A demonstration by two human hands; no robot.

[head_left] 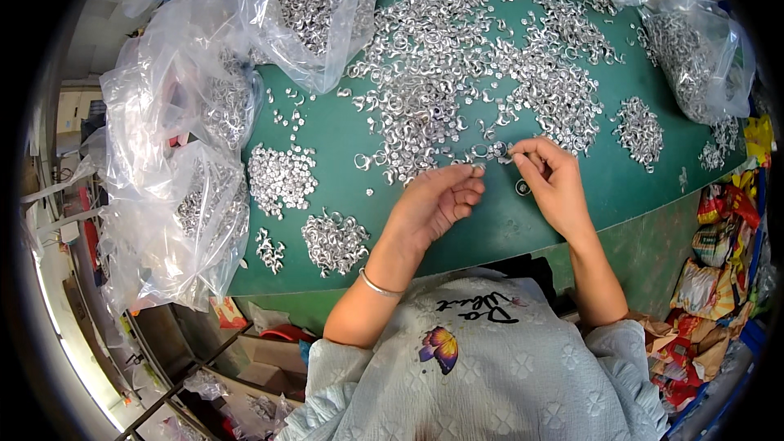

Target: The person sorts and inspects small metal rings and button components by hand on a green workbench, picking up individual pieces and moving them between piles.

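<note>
My left hand (441, 199) is closed, thumb and forefinger pinched on a small silver metal piece at the near edge of the big pile (420, 102). To its right, my right hand (555, 188) pinches another small silver metal piece (507, 158) between forefinger and thumb. The exact shape of both pieces is too small to make out. A short row of silver parts (488, 149) lies just beyond the fingertips. Under my right hand's curled fingers sits a small round ring-like part (522, 187). The pile mixes curved, hook-like parts and small rounded ones.
Smaller heaps of rounded parts (282, 178) and curved parts (335, 243) lie left on the green table (490, 233). Another heap (639, 132) is at right. Clear plastic bags of parts (310, 8) line the left, with another bag (694, 65) far right. Colourful packages (706, 278) stand beside the table.
</note>
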